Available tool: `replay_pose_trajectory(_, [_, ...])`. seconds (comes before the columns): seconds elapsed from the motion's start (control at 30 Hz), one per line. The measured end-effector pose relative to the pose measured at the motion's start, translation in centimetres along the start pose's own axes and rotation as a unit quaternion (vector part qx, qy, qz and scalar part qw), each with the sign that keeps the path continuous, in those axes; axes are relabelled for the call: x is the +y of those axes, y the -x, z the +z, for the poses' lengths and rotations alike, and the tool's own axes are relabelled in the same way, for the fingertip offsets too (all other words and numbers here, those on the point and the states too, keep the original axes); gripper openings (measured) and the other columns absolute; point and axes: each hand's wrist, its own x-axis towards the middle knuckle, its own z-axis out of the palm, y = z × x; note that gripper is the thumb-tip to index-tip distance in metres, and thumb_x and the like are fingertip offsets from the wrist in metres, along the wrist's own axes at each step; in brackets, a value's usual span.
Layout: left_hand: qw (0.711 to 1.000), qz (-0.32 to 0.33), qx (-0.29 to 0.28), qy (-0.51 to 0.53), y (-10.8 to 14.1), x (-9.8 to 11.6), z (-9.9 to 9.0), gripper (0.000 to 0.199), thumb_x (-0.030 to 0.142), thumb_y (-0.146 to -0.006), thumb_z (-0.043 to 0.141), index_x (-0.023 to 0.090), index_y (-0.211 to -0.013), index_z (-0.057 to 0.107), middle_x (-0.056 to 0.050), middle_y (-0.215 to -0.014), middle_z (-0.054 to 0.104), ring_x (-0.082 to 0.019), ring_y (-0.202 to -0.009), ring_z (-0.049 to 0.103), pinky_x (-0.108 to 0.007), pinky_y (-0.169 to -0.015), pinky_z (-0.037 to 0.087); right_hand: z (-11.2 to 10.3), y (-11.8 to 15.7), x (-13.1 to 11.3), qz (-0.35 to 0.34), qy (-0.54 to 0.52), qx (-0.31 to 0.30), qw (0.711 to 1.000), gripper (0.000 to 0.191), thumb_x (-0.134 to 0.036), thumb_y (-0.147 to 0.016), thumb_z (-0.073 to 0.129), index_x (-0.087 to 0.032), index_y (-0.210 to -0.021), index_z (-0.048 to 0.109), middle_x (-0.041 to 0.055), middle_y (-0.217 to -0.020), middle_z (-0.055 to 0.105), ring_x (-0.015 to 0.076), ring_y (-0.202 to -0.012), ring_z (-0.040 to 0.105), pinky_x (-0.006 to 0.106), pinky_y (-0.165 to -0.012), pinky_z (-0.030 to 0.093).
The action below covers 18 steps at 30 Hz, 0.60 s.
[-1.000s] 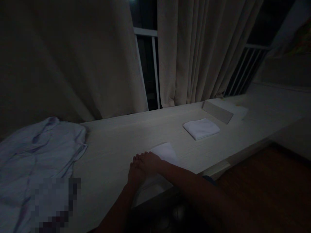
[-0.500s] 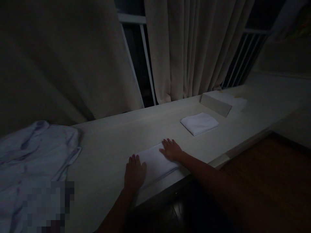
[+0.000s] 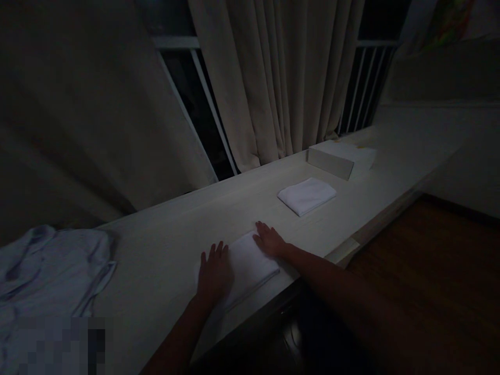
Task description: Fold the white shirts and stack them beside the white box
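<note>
A folded white cloth (image 3: 248,265) lies flat near the front edge of the long pale counter. On its left end rests my left hand (image 3: 214,273), fingers apart and stretched out. My right hand (image 3: 270,240) lies over the cloth's far right corner, its fingers extended. Neither hand grips the cloth. Farther right on the counter is a second folded white cloth (image 3: 307,196), apart from both hands. At the far left lies a crumpled light-coloured shirt (image 3: 58,265).
A pale box (image 3: 331,162) with white material behind it stands beyond the second cloth. Beige curtains (image 3: 289,78) hang behind the counter (image 3: 164,250). Below the front edge, a dark wooden floor (image 3: 425,250) shows at the right.
The view has turned to the right, so the things appear farther left. Both hands stay on the near cloth, and my left hand's fingers look slightly more raised.
</note>
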Motion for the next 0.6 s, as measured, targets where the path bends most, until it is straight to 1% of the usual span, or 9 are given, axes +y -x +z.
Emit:
replay_pose_trajectory(0.07, [0.997,0.061,-0.017,0.036,-2.4,1.4,-0.7,0.053,0.025,-0.092,0.027,0.013,-0.141,0.044,-0.012,-0.153,0.036,-0.028,-0.142,0.031,-0.050,-0.114,0.025,-0.6,0.4,0.7,0.019,-0.010,0.035,0.999,0.063,-0.046,-0.102,0.013,-0.011,-0.154,0.015,0.0135,-0.158,0.018,0.0238,-0.146,0.016,0.048,-0.115,0.020])
replay_pose_trajectory(0.1, [0.995,0.087,-0.021,0.048,-3.5,2.3,-0.7,0.053,0.026,-0.094,0.025,0.016,-0.142,0.043,-0.009,-0.153,0.036,-0.025,-0.142,0.030,-0.047,-0.115,0.025,-0.8,0.8,1.0,0.018,-0.009,0.040,0.999,0.060,-0.043,-0.102,0.014,-0.012,-0.154,0.017,0.0129,-0.158,0.020,0.0234,-0.146,0.017,0.047,-0.115,0.020])
replay_pose_trajectory(0.17, [0.991,0.123,-0.020,0.058,-5.3,4.1,-0.2,0.052,0.029,-0.096,0.023,0.021,-0.144,0.040,-0.004,-0.154,0.035,-0.020,-0.144,0.028,-0.043,-0.116,0.024,-0.9,1.5,1.6,-0.011,-0.003,0.025,1.000,0.057,-0.042,-0.102,0.016,-0.015,-0.152,0.024,0.0105,-0.157,0.024,0.0235,-0.145,0.019,0.047,-0.115,0.019])
replay_pose_trajectory(0.23, [0.988,0.139,-0.019,0.063,-6.2,5.9,0.9,0.053,0.031,-0.097,0.023,0.019,-0.146,0.038,-0.006,-0.154,0.034,-0.022,-0.144,0.027,-0.045,-0.116,0.024,-0.7,2.2,1.9,-0.047,0.001,0.004,0.999,0.057,-0.043,-0.102,0.019,-0.017,-0.151,0.028,0.0086,-0.156,0.028,0.0244,-0.145,0.020,0.048,-0.115,0.019])
replay_pose_trajectory(0.33, [0.988,0.142,-0.012,0.064,-6.1,7.6,2.7,0.055,0.031,-0.097,0.019,0.013,-0.147,0.035,-0.012,-0.156,0.030,-0.027,-0.145,0.024,-0.051,-0.115,0.023,0.2,2.9,2.1,-0.066,0.009,0.000,0.998,0.056,-0.043,-0.101,0.021,-0.019,-0.152,0.024,0.0066,-0.156,0.029,0.0253,-0.145,0.021,0.050,-0.116,0.016])
replay_pose_trajectory(0.4, [0.989,0.134,0.002,0.064,-5.6,8.0,3.4,0.056,0.031,-0.097,0.017,0.011,-0.147,0.032,-0.013,-0.157,0.026,-0.027,-0.146,0.021,-0.051,-0.116,0.021,0.6,3.1,2.1,-0.065,0.016,0.010,0.998,0.055,-0.040,-0.101,0.021,-0.022,-0.153,0.021,0.0046,-0.156,0.029,0.0246,-0.145,0.021,0.051,-0.117,0.013])
replay_pose_trajectory(0.47, [0.990,0.126,0.015,0.064,-5.3,8.1,3.7,0.058,0.033,-0.097,0.016,0.010,-0.149,0.029,-0.012,-0.157,0.025,-0.025,-0.146,0.021,-0.049,-0.117,0.020,0.8,3.2,2.1,-0.061,0.019,0.019,0.998,0.055,-0.039,-0.101,0.021,-0.022,-0.153,0.021,0.0039,-0.156,0.030,0.0243,-0.145,0.020,0.051,-0.117,0.011])
replay_pose_trajectory(0.6, [0.990,0.124,0.016,0.063,-5.3,8.2,3.5,0.059,0.035,-0.098,0.015,0.011,-0.149,0.028,-0.012,-0.157,0.025,-0.025,-0.146,0.022,-0.049,-0.117,0.020,0.5,3.4,2.0,-0.059,0.010,0.015,0.998,0.055,-0.039,-0.101,0.022,-0.019,-0.153,0.022,0.0060,-0.155,0.032,0.0248,-0.144,0.021,0.051,-0.117,0.012])
